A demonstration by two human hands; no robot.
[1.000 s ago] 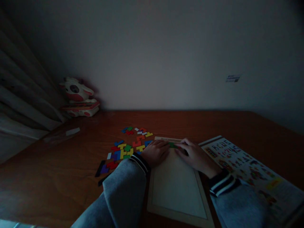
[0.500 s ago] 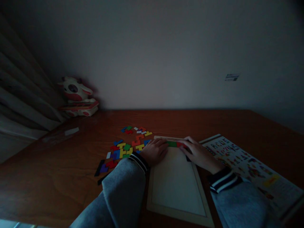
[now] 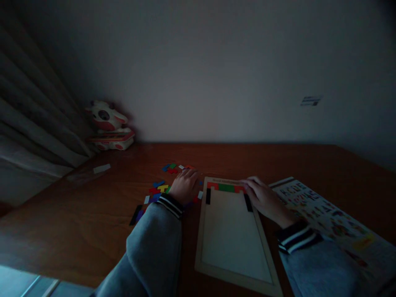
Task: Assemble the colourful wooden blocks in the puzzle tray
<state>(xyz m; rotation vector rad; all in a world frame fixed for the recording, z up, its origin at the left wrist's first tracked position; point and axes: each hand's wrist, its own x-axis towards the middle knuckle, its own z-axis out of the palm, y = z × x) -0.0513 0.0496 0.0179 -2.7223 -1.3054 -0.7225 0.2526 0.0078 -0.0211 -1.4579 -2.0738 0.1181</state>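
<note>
A shallow wooden puzzle tray (image 3: 201, 243) lies flat in front of me with a pale inside. Along its top sit red end pieces around a green piece (image 3: 226, 188). One black bar (image 3: 208, 196) stands along the left side, another black bar (image 3: 248, 203) along the right. My right hand (image 3: 261, 198) grips the tray's upper right corner, fingers together on the rim. Left of the tray, my left hand (image 3: 185, 186) is open, palm down, over loose coloured pieces (image 3: 162, 188) and covers some of them. No piece shows in its fingers.
A printed pattern sheet (image 3: 328, 214) lies right of the tray, partly under my right sleeve. More small pieces (image 3: 172, 166) lie farther back on the wooden table (image 3: 93, 231). A cow-shaped toy (image 3: 109, 126) stands at the back left by a curtain (image 3: 34, 123).
My left hand has left the tray's top edge and moved left over the loose pieces, uncovering the red piece and black bar at upper left. My right hand has shifted slightly onto the corner.
</note>
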